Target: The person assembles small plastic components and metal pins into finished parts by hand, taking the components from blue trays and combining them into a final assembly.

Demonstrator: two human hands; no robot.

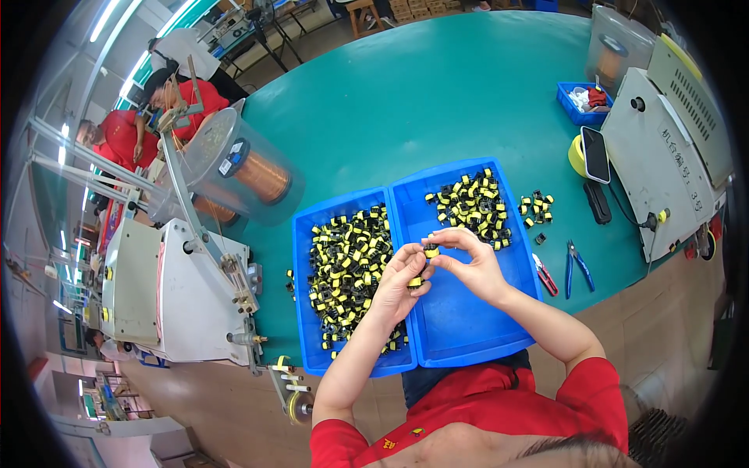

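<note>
Both my hands meet above the two blue trays. A small black coil with yellow tape (431, 251) is pinched between the fingertips of my left hand (400, 279) and my right hand (477, 267). Another yellow-taped coil (415, 283) is tucked in the lower fingers of my left hand. Under that hand, the left blue tray (300, 257) is heaped with many such coils (343, 273). The right blue tray (468, 335) carries a smaller pile of coils (480, 204) at its far end. My fingers partly hide the held coils.
Right of the trays lie loose coils (537, 207), red-handled cutters (546, 277), blue pliers (577, 269) and a phone (595, 156). Winding machines (207, 300) flank the green table (374, 101). A clear tub (226, 156) holds a copper wire spool (261, 173). Other people in red (121, 140) work at far left.
</note>
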